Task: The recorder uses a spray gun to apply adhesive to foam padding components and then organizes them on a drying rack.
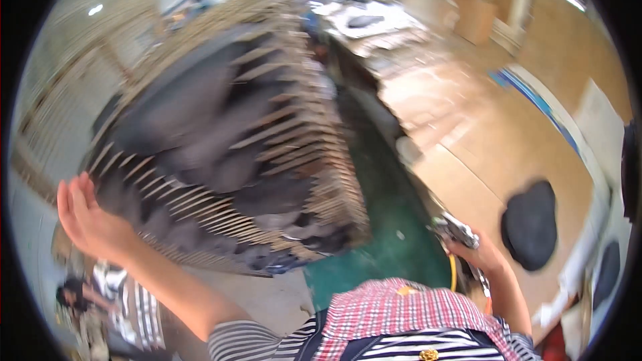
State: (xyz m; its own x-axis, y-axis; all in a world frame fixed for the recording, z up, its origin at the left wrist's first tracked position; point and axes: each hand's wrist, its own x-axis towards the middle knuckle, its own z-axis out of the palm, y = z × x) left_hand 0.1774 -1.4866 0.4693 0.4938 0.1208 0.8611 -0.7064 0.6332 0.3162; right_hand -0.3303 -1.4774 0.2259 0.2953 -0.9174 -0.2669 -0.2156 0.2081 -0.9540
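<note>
A large rack with rows of thin tan slats (304,140) stands tilted in front of me, blurred by motion. Dark grey, soft-looking pieces (180,107) lie within it. Out at the rack's left edge is my left hand (90,217), fingers stretched and holding nothing. Whether it touches the rack, I cannot tell. On the right, my right hand (478,253) is wrapped round a silver metal spray gun (458,230). A yellow hose (453,274) runs down close to that hand. Part of the gun is hidden by my fingers.
A green tabletop (394,227) lies under and right of the rack. Beyond it is a tan board surface (468,180) with a dark rounded piece (529,225) on it. Cardboard boxes (468,10) stand at the back. Another person (83,294) is at the lower left.
</note>
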